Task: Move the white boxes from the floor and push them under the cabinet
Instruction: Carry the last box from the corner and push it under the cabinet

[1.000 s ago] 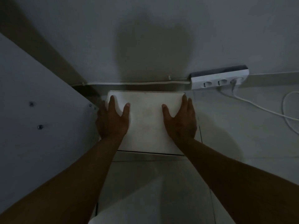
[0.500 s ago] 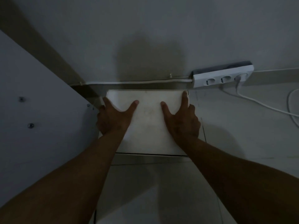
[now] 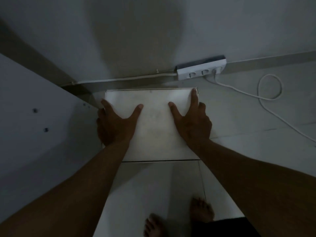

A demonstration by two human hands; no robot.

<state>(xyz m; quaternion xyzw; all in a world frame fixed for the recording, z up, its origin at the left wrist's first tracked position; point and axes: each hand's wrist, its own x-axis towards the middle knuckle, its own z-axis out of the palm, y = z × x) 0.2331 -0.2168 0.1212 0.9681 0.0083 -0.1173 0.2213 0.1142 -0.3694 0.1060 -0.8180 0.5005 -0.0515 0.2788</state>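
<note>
On the far left stands the cabinet point(image 3: 42, 117), a big grey side with two screws point(image 3: 35, 110) showing in it. Just beside it lies one white box point(image 3: 153, 124), flat on the floor point(image 3: 248, 130), with its far edge near the wall point(image 3: 136, 31). A second white box point(image 3: 153, 194) seems to lie nearer the person, below a thin dark gap, but the light is dim and this is hard to tell for sure. The left hand point(image 3: 116, 127) grips the left side of the first box, thumb spread out on top and the other fingers bent down over the edge next to the cabinet. The right hand point(image 3: 193, 124) does the same on the right side, with one finger stretched along the top edge. Both hands are around the box. It looks like the step of taking hold of the box, so it can go under the cabinet. The next move likely calls for a turn or slide to the left, low to the floor, and the box must stay flat to fit. Further right sits one power strip point(image 3: 201, 71) against the wall, with one white cord point(image 3: 266, 98) looping over the floor. Two bare feet point(image 3: 201, 211) show at the bottom.
</note>
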